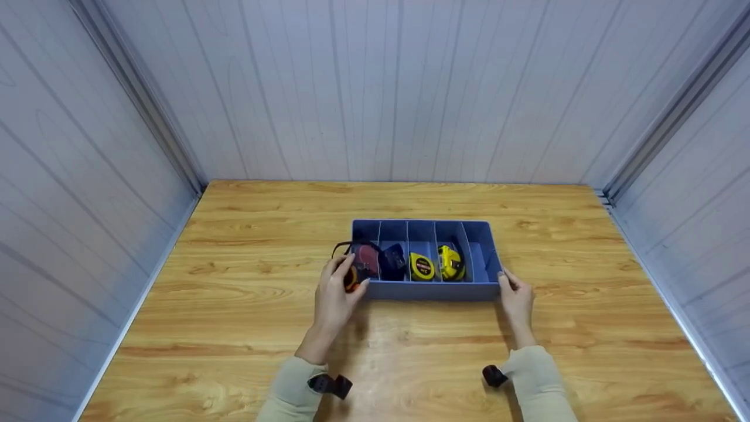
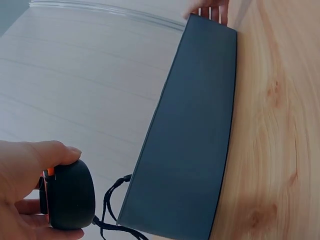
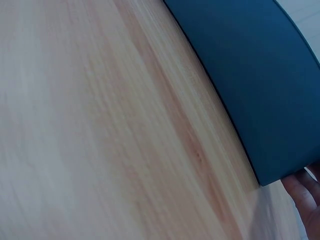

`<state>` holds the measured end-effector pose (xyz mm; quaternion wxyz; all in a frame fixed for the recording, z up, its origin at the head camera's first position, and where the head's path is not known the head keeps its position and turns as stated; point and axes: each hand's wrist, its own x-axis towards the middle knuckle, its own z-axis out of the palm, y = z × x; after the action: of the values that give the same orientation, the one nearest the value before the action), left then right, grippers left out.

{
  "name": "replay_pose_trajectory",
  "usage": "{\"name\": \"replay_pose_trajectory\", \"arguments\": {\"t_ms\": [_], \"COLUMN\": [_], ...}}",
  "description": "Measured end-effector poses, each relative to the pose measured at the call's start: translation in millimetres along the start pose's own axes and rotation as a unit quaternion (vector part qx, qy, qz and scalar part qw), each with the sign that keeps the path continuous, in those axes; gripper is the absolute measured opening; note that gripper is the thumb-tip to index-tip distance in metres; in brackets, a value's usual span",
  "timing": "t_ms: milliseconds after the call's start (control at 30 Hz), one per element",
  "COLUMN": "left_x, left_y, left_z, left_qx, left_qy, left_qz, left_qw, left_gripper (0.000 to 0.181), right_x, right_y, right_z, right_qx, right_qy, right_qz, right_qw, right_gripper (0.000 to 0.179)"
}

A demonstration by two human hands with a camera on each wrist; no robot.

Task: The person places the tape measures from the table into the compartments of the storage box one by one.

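Note:
My left hand [image 1: 334, 296] grips a black and orange tape measure [image 2: 73, 196] over the left end of a blue-grey divided box [image 1: 433, 291]. A black wrist cord [image 2: 107, 202] trails from it. Under that hand, a dark red round item [image 1: 367, 259] shows in the leftmost compartment. Beside it sits a dark, blackish item [image 1: 393, 262]. Further right, one yellow tape measure [image 1: 422, 267] and another yellow tape measure [image 1: 450, 262] lie in separate compartments. The rightmost compartment shows a bare floor. My right hand [image 1: 518, 299] holds the box's right end near its front corner.
The box stands on a wood-grain table [image 1: 246, 322]. A pale panelled wall [image 1: 375, 94] rises behind it, with side walls at left and right. Dark wrist cameras are strapped at both sleeves.

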<state>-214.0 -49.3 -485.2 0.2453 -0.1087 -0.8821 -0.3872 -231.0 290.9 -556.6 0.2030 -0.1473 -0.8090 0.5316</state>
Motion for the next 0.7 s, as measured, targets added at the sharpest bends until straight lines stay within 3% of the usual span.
{"name": "replay_pose_trajectory", "arguments": {"t_ms": [500,700], "left_x": [4.9,7.5], "left_y": [9.5,13.7], "left_z": [21.5,29.7], "left_qx": [-0.023,-0.049], "left_qy": [0.003,-0.001], "left_qz": [0.036,0.03], "left_qw": [0.9991,0.9983], "left_gripper": [0.05,0.05], "right_x": [0.4,0.6], "right_y": [-1,-1], "right_z": [1,1], "right_qx": [-0.005,-0.006], "right_qy": [0.003,-0.001], "right_qz": [0.009,0.016], "right_qw": [0.9999,0.9999], "right_gripper": [0.031,0.032]}}
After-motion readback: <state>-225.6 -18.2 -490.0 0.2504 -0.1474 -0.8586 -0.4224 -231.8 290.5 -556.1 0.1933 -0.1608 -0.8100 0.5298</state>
